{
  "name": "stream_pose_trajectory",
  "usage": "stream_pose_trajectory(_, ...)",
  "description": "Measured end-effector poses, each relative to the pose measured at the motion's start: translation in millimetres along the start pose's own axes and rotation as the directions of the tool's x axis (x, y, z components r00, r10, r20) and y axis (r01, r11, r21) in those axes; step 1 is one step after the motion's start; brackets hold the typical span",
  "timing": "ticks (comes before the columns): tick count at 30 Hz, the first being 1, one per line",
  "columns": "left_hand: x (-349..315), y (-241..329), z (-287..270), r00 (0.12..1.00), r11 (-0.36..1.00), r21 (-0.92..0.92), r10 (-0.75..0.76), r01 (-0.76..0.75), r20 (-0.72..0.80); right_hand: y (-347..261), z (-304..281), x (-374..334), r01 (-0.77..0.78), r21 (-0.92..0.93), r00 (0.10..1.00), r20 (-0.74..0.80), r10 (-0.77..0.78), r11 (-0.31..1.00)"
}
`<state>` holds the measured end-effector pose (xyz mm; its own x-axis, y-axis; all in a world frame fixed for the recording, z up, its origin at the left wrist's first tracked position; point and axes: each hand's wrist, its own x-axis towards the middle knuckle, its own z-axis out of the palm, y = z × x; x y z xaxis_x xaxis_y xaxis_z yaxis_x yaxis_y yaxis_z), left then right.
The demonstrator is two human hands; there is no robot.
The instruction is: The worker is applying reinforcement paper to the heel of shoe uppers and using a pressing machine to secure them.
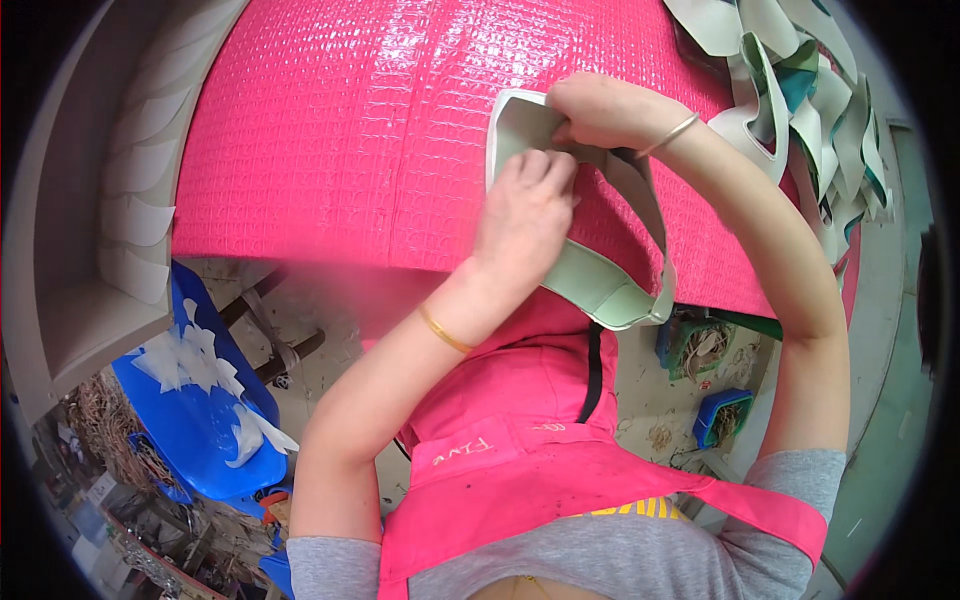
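A pale green shoe upper (605, 288), bent into a loop with a white edge, lies over the near edge of the pink-covered table. My left hand (525, 215) is closed, its fingers curled down onto the upper's left side. Just above and to the right, my right hand (610, 112) pinches the white-edged far end with bent fingers. The fingertips of both hands are close together, and whatever lies between them is hidden. The loop's lower end hangs free toward my apron.
Glossy pink textured sheeting (330, 130) covers the table. Similar pale green pieces (825, 120) are heaped at the right edge. A grey shelf (70, 220) at left holds a row of white curved pieces (140, 220). Below stands a blue chair (215, 440) with white scraps on it.
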<state>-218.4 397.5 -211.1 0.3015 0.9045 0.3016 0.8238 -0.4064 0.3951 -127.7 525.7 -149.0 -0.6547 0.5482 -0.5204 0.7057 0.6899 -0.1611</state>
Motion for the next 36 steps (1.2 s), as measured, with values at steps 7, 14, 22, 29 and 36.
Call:
stream_pose_trajectory(7,0.3,-9.2,9.3,0.980,0.994,-0.075,0.062,-0.077,-0.188,13.9,2.4,-16.0,0.154,-0.095,0.979,-0.122,-0.165,0.983)
stream_pose_trajectory(14,4.6,-9.5,1.0,0.995,0.991,-0.126,0.037,-0.048,-0.089,10.8,-12.7,-18.6,-0.005,-0.032,0.958,0.287,0.014,0.999)
stream_pose_trajectory(22,21.9,-11.7,-14.1,0.999,0.965,-0.262,-0.042,0.032,-0.030,19.6,2.7,-50.0,0.026,0.186,0.999,-0.048,-0.017,0.982)
stream_pose_trajectory(29,125.1,-25.8,-5.7,0.966,0.892,-0.423,0.231,-0.161,0.120,-15.0,39.6,-83.6,0.132,-0.423,0.784,-0.509,-0.355,0.896)
stream_pose_trajectory(36,135.6,-41.1,6.5,0.760,0.839,-0.535,0.286,0.095,0.584,-24.3,63.0,-109.8,0.092,-0.310,0.826,-0.507,-0.247,0.946)
